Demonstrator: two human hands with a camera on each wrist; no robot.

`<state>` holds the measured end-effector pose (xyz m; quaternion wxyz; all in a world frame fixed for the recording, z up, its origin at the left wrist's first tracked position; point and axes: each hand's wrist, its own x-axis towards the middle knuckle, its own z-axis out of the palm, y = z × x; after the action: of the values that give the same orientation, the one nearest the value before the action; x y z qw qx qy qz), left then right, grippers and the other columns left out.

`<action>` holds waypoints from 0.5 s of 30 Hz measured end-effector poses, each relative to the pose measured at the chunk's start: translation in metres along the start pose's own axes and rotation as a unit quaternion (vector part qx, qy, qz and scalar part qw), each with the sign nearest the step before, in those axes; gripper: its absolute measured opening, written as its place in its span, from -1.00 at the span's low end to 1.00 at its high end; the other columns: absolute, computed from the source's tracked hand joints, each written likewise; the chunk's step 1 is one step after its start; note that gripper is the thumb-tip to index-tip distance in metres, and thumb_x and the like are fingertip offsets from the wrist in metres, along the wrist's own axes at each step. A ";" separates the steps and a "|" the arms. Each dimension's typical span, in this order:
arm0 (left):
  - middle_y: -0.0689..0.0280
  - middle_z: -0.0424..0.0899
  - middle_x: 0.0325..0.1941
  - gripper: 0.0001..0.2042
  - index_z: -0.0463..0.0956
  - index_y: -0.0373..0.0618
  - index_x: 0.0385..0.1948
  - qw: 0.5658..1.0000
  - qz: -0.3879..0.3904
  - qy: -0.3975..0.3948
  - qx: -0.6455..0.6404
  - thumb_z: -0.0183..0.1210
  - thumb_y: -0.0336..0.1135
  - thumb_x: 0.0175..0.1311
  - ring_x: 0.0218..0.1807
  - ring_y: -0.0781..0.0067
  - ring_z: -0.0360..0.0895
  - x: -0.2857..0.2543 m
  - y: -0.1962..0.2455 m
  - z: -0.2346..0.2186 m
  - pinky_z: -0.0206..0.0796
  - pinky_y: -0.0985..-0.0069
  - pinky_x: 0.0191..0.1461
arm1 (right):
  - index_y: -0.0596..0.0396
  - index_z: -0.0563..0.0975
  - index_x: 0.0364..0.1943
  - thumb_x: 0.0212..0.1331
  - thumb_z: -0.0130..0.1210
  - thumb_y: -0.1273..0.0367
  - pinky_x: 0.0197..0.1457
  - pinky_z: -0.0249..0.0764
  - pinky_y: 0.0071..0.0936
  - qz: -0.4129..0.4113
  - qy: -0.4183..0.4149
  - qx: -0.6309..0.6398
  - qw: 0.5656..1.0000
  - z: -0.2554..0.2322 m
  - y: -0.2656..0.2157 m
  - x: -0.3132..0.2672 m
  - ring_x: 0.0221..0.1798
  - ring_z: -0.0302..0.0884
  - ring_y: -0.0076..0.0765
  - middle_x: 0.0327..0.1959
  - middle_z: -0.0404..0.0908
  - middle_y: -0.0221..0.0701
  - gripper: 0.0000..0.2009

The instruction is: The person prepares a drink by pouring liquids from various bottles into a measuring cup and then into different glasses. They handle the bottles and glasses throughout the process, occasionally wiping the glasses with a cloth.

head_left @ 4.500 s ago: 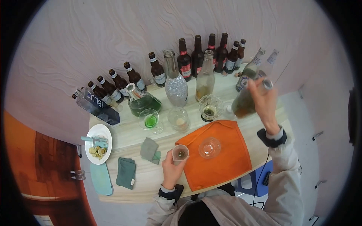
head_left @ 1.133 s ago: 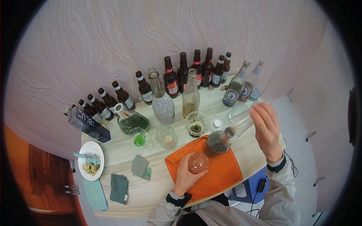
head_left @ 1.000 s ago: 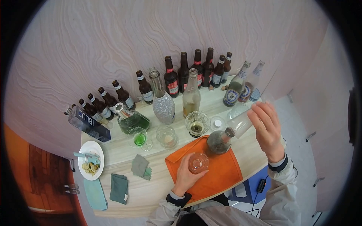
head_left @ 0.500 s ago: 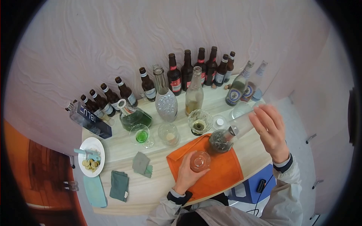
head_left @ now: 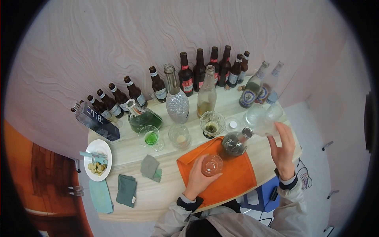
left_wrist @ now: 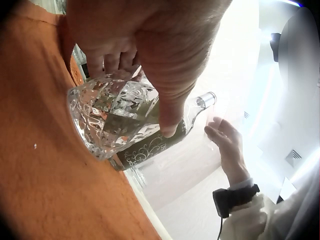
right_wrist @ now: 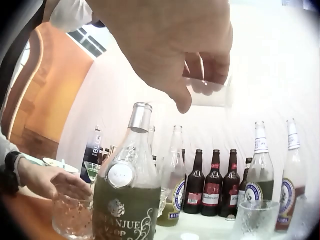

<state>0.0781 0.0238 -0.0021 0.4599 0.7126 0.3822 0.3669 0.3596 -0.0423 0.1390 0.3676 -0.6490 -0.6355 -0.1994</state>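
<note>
My left hand grips a cut-glass tumbler on the orange cloth; the left wrist view shows the tumbler's faceted wall close up. Just behind it on the cloth stands a bottle of greenish liquid with a silver neck, uncapped, "VSOP" on its front. To the right of that bottle, my right hand pinches a clear thin-walled cup above the table. Seen from the right wrist, the cup is raised beside the bottle's neck, its outline faint.
Frosted glasses stand behind the right hand. A crystal goblet, a glass of green drink and a sparkling bottle stand behind the cloth. Brown beer bottles line the wall. A lime plate is at left.
Earlier the right hand held the bottle and the left a small cup; now the bottle stands on the cloth and the left hand holds the tumbler. Lately the right hand's cup has moved slightly.
</note>
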 end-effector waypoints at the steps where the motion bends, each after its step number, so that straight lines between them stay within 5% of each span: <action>1: 0.09 0.57 0.28 -0.16 0.41 -0.22 0.29 1.000 0.000 -0.001 0.000 0.67 -0.22 -0.09 0.31 0.11 0.56 0.000 0.000 0.000 0.41 0.26 0.38 | 0.27 0.57 0.14 -0.05 0.43 0.64 0.11 0.58 -0.17 0.001 0.000 0.000 1.000 0.003 0.002 -0.016 0.05 0.64 0.07 0.00 0.66 -0.11 -0.45; 5: 0.10 0.58 0.28 -0.15 0.41 -0.23 0.31 0.999 0.022 0.037 0.017 0.67 -0.20 -0.08 0.31 0.11 0.56 -0.008 0.014 -0.007 0.41 0.26 0.38 | 0.26 0.57 0.09 0.11 0.45 0.53 0.17 0.57 -0.34 0.273 0.001 0.114 0.955 0.003 -0.023 -0.082 0.04 0.70 -0.21 -0.04 0.70 -0.18 -0.56; 7: 0.10 0.60 0.26 -0.14 0.42 -0.23 0.32 0.996 0.044 0.066 0.051 0.67 -0.19 -0.08 0.30 0.11 0.57 -0.024 0.026 -0.020 0.42 0.26 0.38 | 0.26 0.58 0.09 0.13 0.43 0.50 0.10 0.61 -0.38 0.334 -0.048 0.163 0.927 0.004 -0.050 -0.116 -0.04 0.72 -0.30 -0.09 0.71 -0.24 -0.57; 10: 0.06 0.60 0.27 -0.15 0.43 -0.24 0.32 0.999 0.002 -0.043 0.014 0.66 -0.14 -0.05 0.33 0.02 0.55 -0.051 0.038 -0.043 0.38 0.19 0.41 | 0.19 0.59 0.09 0.05 0.53 0.41 -0.22 0.61 -0.44 0.244 -0.121 0.221 0.936 0.011 -0.097 -0.152 -0.29 0.70 -0.37 -0.11 0.73 -0.26 -0.50; 12: 0.10 0.66 0.22 -0.15 0.46 -0.27 0.29 0.991 0.005 -0.128 -0.026 0.69 -0.17 -0.09 0.23 0.15 0.64 -0.062 0.046 -0.048 0.46 0.28 0.33 | 0.20 0.59 0.10 0.06 0.53 0.39 -0.19 0.64 -0.38 0.198 -0.145 0.230 0.942 0.021 -0.124 -0.152 -0.25 0.72 -0.22 -0.11 0.72 -0.22 -0.50; 15: 0.16 0.73 0.14 -0.32 0.54 -0.29 0.21 0.985 -0.043 -0.132 -0.103 0.64 -0.30 0.01 0.17 0.30 0.68 -0.072 0.048 -0.048 0.49 0.35 0.28 | 0.20 0.60 0.07 0.07 0.52 0.38 -0.12 0.65 -0.33 0.167 -0.210 0.326 0.906 0.033 -0.138 -0.142 -0.17 0.71 -0.09 -0.12 0.71 -0.20 -0.52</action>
<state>0.0142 -0.0351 0.0452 0.5925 0.6868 0.3081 0.2870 0.2027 -0.1253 0.0454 0.4448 -0.6160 -0.6102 0.2244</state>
